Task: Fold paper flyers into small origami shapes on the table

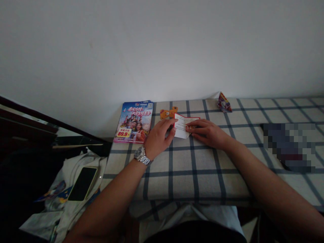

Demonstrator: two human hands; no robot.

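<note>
A small folded sheet of paper (180, 131), white with lines of print and a red edge along its top, is between my two hands over the checked cloth. My left hand (160, 136), with a metal watch (142, 156) on the wrist, pinches the sheet's left edge between thumb and fingers. From the other side my right hand (206, 133) has its fingers closed on the right part of the sheet. Its thumb is mostly hidden. Just behind the paper lies a cartoon bear picture (168, 112) on the cloth.
A stack of printed flyers (134, 123) lies left of my hands. At the back stands a folded paper pyramid (224, 103), close to the white wall (162, 50). A dark blurred item (288, 146) lies on the right. Lower left, a phone (83, 184) rests on white bags.
</note>
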